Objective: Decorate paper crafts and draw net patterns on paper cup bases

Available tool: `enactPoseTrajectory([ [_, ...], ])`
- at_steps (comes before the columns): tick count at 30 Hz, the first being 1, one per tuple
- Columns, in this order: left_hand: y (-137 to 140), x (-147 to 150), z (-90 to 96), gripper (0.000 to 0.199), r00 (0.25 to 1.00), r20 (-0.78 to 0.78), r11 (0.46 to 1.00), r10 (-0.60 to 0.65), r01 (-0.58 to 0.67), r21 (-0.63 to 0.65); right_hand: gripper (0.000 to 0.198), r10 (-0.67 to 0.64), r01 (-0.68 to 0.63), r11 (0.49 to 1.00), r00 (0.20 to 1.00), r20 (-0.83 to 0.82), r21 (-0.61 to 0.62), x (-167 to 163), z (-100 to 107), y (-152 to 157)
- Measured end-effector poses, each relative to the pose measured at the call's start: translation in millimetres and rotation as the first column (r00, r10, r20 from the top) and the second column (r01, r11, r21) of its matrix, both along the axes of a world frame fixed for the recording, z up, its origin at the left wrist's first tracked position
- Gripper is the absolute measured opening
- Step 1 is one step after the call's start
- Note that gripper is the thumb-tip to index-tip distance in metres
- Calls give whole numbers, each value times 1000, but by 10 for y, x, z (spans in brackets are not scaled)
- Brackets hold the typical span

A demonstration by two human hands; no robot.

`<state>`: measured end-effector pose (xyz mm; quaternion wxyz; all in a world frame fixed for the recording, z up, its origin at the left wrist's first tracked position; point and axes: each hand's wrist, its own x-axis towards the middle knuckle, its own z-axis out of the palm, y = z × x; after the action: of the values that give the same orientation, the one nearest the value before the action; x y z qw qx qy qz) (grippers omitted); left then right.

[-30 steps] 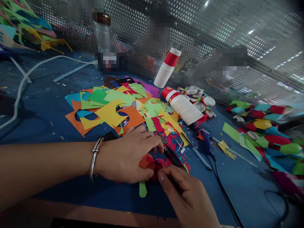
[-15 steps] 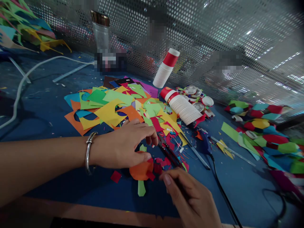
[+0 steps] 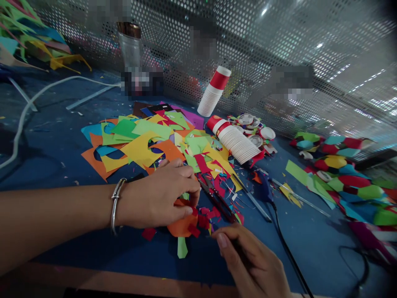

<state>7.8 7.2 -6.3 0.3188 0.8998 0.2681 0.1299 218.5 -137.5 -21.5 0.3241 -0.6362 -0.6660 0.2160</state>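
An orange rounded paper cutout (image 3: 181, 225) lies on the blue table, with a light green paper strip (image 3: 182, 247) sticking out below it and red pieces on its right side. Over its upper part is my left hand (image 3: 164, 192), wearing a silver bangle. Its thumb and fingertips close on a small red paper piece (image 3: 194, 210) at the cutout's upper right edge. To the right, my right hand (image 3: 254, 258) is held in a pinch; anything between thumb and forefinger is too small to make out. Dark-handled scissors (image 3: 218, 200) lie between the hands.
Colored paper scraps (image 3: 142, 149) spread behind my left hand. One cup stack (image 3: 214, 92) stands upright; another stack (image 3: 237, 142) lies on its side. A blue glue gun (image 3: 266, 187) trails a black cord on the right, near several decorated paper pieces (image 3: 350, 182).
My left fingertips have come down toward the thumb at the red piece. My right hand stays pinched, moving slightly right and down. The whole view has shifted a little.
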Motion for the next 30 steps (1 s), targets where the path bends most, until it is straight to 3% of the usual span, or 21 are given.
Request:
enactPoseTrajectory([
  [6,2,11,33,5,1000,3,998,20,-20,-55,26,-101,101,995,994,34,8,114,42,-23],
  [10,18,4,39,2,996,48,991,75,-69,-112,19,-140,129,989,971,191,67,342,89,33],
  [15,58,-22,57,8,979,96,970,181,-162,-180,21,-397,358,918,851,344,173,766,136,204],
  [21,98,-30,58,8,956,194,954,218,-168,-248,39,-440,429,893,761,477,139,1281,162,586],
  [30,109,-18,19,7,935,267,934,233,-140,-328,45,-447,465,884,813,374,46,1610,-20,954],
])
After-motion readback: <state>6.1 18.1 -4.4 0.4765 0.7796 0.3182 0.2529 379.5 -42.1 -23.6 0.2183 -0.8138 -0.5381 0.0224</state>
